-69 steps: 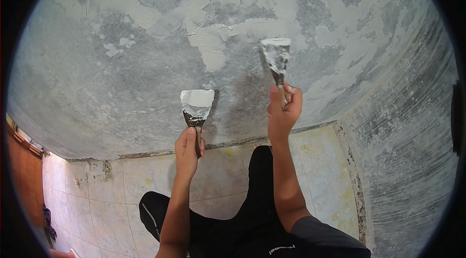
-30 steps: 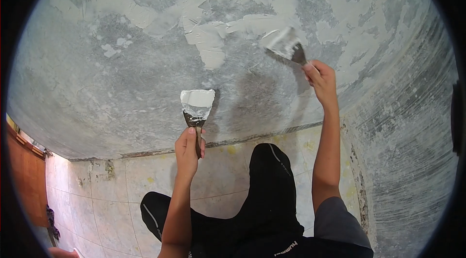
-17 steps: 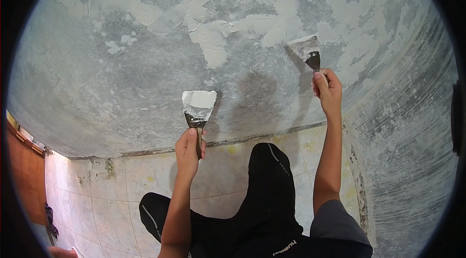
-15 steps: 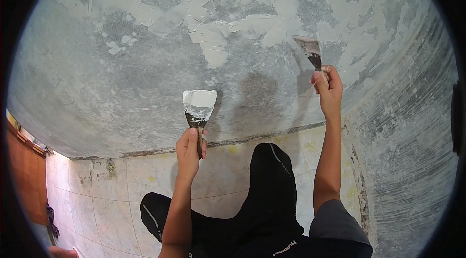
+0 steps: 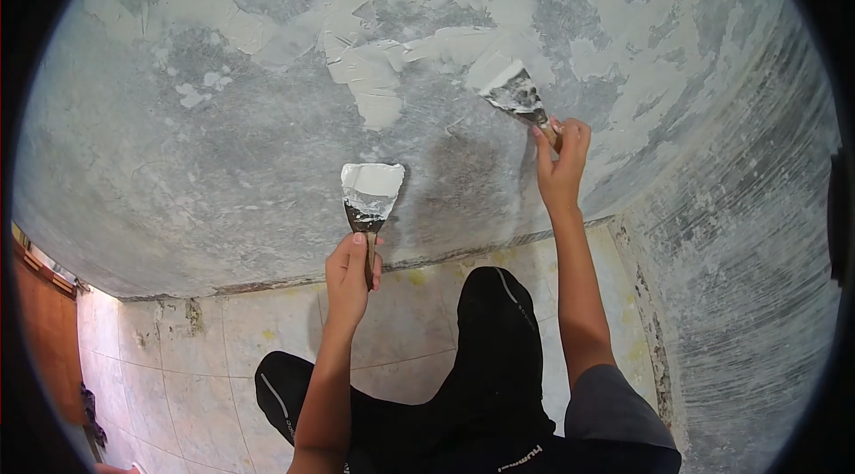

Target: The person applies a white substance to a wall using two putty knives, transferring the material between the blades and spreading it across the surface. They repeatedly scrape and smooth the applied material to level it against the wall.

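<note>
My left hand (image 5: 349, 271) is closed around the handle of a putty knife (image 5: 365, 211), held upright with its blade up. White putty (image 5: 372, 178) coats the upper part of that blade. Further up and to the right, my right hand (image 5: 563, 167) grips a second putty knife (image 5: 519, 98), tilted to the left. A strip of white putty lies along its blade edge, which appears to be against the grey wall (image 5: 267, 180). Pale patches of putty (image 5: 370, 86) spread over the wall's upper part, left of and above the right knife.
A second wall (image 5: 739, 296) with dark streaks meets this one at a corner on the right. Below is a tiled floor (image 5: 196, 394), with my knees in black trousers (image 5: 499, 331) over it. A brown wooden door or panel (image 5: 44, 331) stands at far left.
My right hand has moved left with its putty knife, which now leans more to the left and shows white putty along its edge. The left hand and its knife have hardly moved.
</note>
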Motion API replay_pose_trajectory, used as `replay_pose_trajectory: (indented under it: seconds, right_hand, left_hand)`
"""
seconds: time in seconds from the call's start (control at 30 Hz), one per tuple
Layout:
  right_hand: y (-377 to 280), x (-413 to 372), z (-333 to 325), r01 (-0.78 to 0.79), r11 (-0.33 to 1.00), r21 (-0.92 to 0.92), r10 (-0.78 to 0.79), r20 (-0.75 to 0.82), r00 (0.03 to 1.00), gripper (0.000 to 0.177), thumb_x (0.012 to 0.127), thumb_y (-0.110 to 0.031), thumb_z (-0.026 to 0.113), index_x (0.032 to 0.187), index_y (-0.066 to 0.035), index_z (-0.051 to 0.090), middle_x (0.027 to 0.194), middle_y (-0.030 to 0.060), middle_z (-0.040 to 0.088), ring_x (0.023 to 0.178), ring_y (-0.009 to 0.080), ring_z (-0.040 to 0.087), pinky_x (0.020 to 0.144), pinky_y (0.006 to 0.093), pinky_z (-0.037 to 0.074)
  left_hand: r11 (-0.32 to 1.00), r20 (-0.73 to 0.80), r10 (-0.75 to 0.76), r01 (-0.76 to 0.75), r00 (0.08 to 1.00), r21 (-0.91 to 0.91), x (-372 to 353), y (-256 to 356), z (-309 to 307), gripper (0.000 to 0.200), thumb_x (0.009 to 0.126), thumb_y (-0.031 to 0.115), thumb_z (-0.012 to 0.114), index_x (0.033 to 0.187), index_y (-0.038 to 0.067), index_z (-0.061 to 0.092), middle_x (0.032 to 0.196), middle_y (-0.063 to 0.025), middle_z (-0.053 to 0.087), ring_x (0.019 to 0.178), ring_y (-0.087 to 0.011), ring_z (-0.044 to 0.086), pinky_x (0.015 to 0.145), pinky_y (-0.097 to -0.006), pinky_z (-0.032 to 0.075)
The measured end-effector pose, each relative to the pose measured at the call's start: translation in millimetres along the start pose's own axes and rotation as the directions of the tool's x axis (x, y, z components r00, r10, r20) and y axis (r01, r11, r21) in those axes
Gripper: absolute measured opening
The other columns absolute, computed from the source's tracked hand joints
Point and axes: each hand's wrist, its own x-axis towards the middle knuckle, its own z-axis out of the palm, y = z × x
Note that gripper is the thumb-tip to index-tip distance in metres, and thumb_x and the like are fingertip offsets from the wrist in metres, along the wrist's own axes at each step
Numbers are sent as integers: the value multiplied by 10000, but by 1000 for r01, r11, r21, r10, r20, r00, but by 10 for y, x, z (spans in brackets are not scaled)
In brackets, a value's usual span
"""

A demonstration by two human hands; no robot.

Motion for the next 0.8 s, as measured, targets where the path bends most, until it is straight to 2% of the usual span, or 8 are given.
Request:
replay_pose_trajectory:
  seconds: [0.23, 0.33, 0.4, 0.6, 0.67, 0.73, 0.77, 0.8]
  right_hand:
    - [-17, 196, -68, 76, 996, 47, -76, -11, 997, 221, 959, -30, 712, 1068, 38, 531, 1162, 180, 468, 1027, 297, 593, 910, 372, 555]
    - [-142, 279, -15, 150, 988, -29, -148, 69, 987, 222, 967, -54, 718, 1047, 37, 532, 1160, 183, 473, 1012, 285, 572, 893, 371, 543]
    - [66, 179, -23, 48, 997, -66, -42, 90, 995, 231, 973, -79, 721, 1043, 37, 534, 1142, 177, 481, 1000, 287, 562, 864, 377, 528]
    - [186, -117, -374, -18, 1000, 12, 18, 19, 1000, 257, 985, -124, 716, 1182, 7, 616, 1135, 135, 528, 993, 241, 551, 814, 309, 476]
    - [86, -37, -403, 10, 996, 87, -14, 37, 999, 277, 998, -143, 705, 1231, -9, 636, 1123, 104, 580, 974, 175, 546, 809, 274, 449]
    - [-28, 39, -413, -307, 794, 525, 207, 240, 948, 267, 1008, -154, 695, 1228, -13, 639, 989, 60, 629, 828, 107, 543, 709, 244, 435]
    - [-46, 96, -431, -308, 795, 523, 210, 238, 948, 267, 1008, -154, 695, 1228, -13, 639, 989, 60, 629, 828, 107, 543, 709, 244, 435]
    - [-51, 177, -437, -407, 711, 573, 227, 361, 904, 229, 1007, -144, 693, 1193, -19, 641, 912, 38, 630, 737, 77, 514, 636, 230, 404]
  left_hand:
    - [1000, -20, 30, -30, 999, 5, 89, -18, -46, 514, 1116, 463, 406, 1060, 22, 664, 590, -22, 546, 439, -79, 468, 414, -230, 323]
    - [999, -49, -13, 11, 999, -44, 67, 32, -32, 496, 1118, 442, 435, 1048, 16, 679, 597, -9, 532, 480, -68, 454, 459, -232, 340]
    - [1000, -41, 4, -5, 999, -23, 61, 14, -46, 509, 1115, 456, 426, 1057, 13, 671, 592, -17, 538, 460, -76, 462, 440, -231, 340]
    - [999, -40, 33, -33, 999, -3, 26, 20, -137, 524, 1112, 473, 414, 1066, 12, 660, 592, -26, 546, 441, -84, 472, 420, -231, 337]
    - [1000, -41, 28, -28, 999, 8, 21, 29, -162, 524, 1111, 475, 413, 1066, 15, 660, 593, -24, 546, 440, -83, 473, 419, -230, 336]
    - [1000, -67, -2, 2, 998, 4, 14, 60, -171, 521, 1110, 481, 410, 1069, 25, 659, 595, -18, 546, 440, -81, 473, 418, -229, 332]
    - [1000, -64, -3, 4, 998, 5, -3, 74, -172, 521, 1110, 481, 410, 1069, 25, 659, 595, -18, 546, 440, -81, 473, 418, -229, 332]
    - [1000, -73, -13, 12, 997, -13, -16, 93, -171, 506, 1112, 466, 424, 1060, 26, 669, 604, -16, 548, 458, -77, 470, 434, -229, 338]
